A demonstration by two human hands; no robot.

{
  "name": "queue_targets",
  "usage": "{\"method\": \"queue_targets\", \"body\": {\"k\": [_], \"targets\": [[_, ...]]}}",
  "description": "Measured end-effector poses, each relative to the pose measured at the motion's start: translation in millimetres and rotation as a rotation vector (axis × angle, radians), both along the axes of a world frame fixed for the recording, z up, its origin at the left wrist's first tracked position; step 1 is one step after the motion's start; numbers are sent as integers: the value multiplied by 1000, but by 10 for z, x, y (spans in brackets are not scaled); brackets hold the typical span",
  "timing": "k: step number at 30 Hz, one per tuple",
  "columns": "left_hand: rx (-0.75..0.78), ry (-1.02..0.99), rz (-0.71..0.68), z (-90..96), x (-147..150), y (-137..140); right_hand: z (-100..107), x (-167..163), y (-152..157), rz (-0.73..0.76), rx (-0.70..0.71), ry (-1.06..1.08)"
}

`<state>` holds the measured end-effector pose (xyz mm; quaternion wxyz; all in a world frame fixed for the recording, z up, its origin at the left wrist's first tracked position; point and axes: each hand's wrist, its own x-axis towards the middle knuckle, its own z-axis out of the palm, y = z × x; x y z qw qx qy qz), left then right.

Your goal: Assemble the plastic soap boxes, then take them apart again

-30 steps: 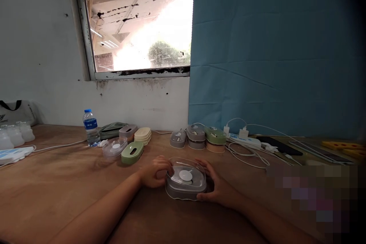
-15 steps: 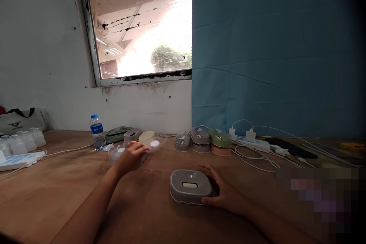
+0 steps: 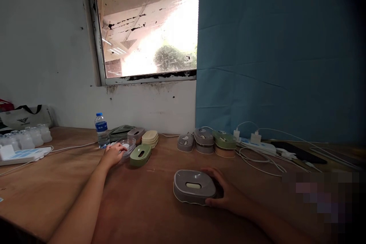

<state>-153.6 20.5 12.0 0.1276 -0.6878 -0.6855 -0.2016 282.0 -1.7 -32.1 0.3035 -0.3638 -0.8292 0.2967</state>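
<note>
A grey oval box (image 3: 183,195) with a slot in its dished top stands on the table in front of me. Something cream-coloured shows through the slot. My right hand (image 3: 224,190) grips its right end, thumb at the front and fingers behind. Farther left, my left hand (image 3: 113,155) has its fingers on the rim of a clear plastic lid (image 3: 130,144) with a white round spot. Whether several clear pieces are stacked there is hard to make out. Just right of that hand sit a green slotted oval cover (image 3: 145,154) and a stack of cream oval pieces (image 3: 150,139).
Behind are a water bottle (image 3: 102,133), a mauve slotted cover (image 3: 136,133), and grey boxes (image 3: 185,143) beside a green-topped box (image 3: 225,141). White cables and a power strip (image 3: 259,145) lie right. Small clear bottles (image 3: 36,135) and another strip (image 3: 31,155) are left.
My left hand has moved left and down with the clear lid, uncovering the green cover and the cream stack. My right hand stays at the grey box. The view has shifted slightly.
</note>
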Motion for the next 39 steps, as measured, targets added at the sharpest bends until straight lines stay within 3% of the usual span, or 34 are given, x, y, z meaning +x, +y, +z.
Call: {"method": "queue_targets", "body": {"k": [6, 10, 12, 14, 17, 20, 24, 31, 37, 39], "targets": [[-3, -22, 11, -60, -71, 29, 26, -2, -41, 9, -44, -23], [211, -33, -14, -39, 189, 19, -10, 10, -38, 2, -107, -76], [319, -65, -154, -24, 538, -40, -33, 14, -30, -16, -116, -97], [281, -116, -412, -46, 981, -140, -45, 15, -27, -15, -94, -95], [-34, -132, -873, -165, 1584, -303, -44, 14, -37, -8, -32, -43], [-177, -187, -1049, -308, 1871, -366, -34, 12, -51, -11, 23, 39], [-197, -391, -1074, -374, 1853, -312, -31, -8, -52, 30, -40, 173], [-224, -552, -1063, -291, 1813, -354, -29, -29, -53, 87, -97, 206], [-181, -838, -795, -342, 1732, -272, 3, -31, -103, 158, -78, 138], [-171, -948, -768, -329, 1666, -236, -5, -29, -101, 134, -55, 96]]}}
